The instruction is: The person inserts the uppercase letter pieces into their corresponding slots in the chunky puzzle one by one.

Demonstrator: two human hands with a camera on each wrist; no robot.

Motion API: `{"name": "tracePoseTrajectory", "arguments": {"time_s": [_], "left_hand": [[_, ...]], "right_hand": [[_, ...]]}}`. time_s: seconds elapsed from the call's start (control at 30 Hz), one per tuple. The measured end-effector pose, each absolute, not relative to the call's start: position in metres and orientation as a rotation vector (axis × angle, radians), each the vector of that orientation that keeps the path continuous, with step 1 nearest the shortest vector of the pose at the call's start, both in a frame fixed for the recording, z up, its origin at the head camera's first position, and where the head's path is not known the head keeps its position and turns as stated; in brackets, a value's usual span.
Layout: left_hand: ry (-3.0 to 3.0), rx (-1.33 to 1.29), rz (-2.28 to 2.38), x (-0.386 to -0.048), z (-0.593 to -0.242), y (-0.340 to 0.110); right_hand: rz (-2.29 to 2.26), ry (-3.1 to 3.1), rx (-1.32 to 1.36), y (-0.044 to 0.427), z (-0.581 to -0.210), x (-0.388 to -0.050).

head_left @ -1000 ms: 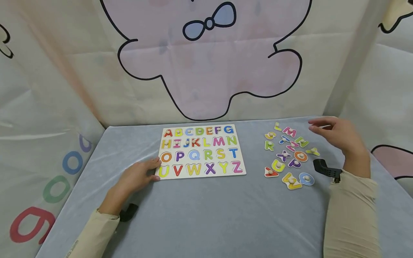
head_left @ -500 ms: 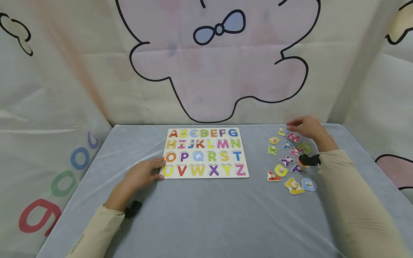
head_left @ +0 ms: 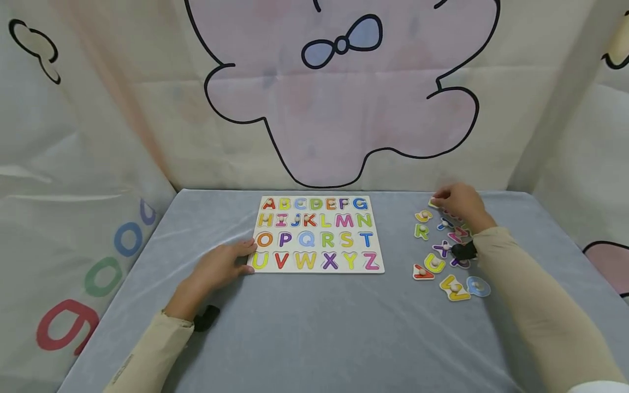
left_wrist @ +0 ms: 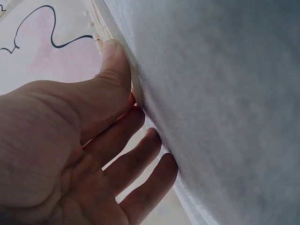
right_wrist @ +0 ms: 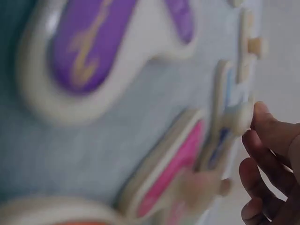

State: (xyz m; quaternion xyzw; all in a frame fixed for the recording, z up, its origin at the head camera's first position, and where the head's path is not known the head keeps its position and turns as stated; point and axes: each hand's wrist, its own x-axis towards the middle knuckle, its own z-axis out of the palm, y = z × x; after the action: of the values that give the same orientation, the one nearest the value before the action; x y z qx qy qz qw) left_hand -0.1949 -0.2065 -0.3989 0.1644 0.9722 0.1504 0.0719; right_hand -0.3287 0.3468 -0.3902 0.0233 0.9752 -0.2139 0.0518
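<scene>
My left hand [head_left: 221,265] grips the left edge of a white alphabet puzzle board [head_left: 290,266], near its front corner. In the left wrist view the thumb [left_wrist: 115,58] lies against the board's edge, with the other fingers bent beside it. At the far right of the table, the fingertips of my right hand [head_left: 462,204] pinch the yellow-green letter L piece [head_left: 432,204], mostly hidden beneath them. In the right wrist view the curled right fingers [right_wrist: 267,168] appear behind the blue letter T piece [right_wrist: 228,93]; the L cannot be made out there.
Loose knobbed letters lie right of the board, among them an S [head_left: 423,216], R [head_left: 421,231], X [head_left: 442,249], U [head_left: 434,263], V [head_left: 423,272], W [head_left: 454,289] and Q [head_left: 478,286]. Knobbed letters fill the board's upper rows. A printed curtain [head_left: 295,136] stands behind the table [head_left: 314,338].
My right hand has moved left and inward from the right side, then down onto the letter L piece. The left hand stays at the board's edge. The head view has shifted slightly.
</scene>
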Motion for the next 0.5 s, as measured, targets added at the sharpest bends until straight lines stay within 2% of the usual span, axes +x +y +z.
{"name": "tracePoseTrajectory", "arguments": {"time_s": [0.27, 0.5], "left_hand": [[2.907, 0.491, 0.426, -0.199, -0.399, -0.204], [2.900, 0.455, 0.417, -0.198, -0.397, -0.204]], "right_hand": [[-0.725, 2.975, -0.127, 0.315, -0.370, -0.310], [-0.748, 2.891, -0.157, 0.287, -0.358, -0.280]]}}
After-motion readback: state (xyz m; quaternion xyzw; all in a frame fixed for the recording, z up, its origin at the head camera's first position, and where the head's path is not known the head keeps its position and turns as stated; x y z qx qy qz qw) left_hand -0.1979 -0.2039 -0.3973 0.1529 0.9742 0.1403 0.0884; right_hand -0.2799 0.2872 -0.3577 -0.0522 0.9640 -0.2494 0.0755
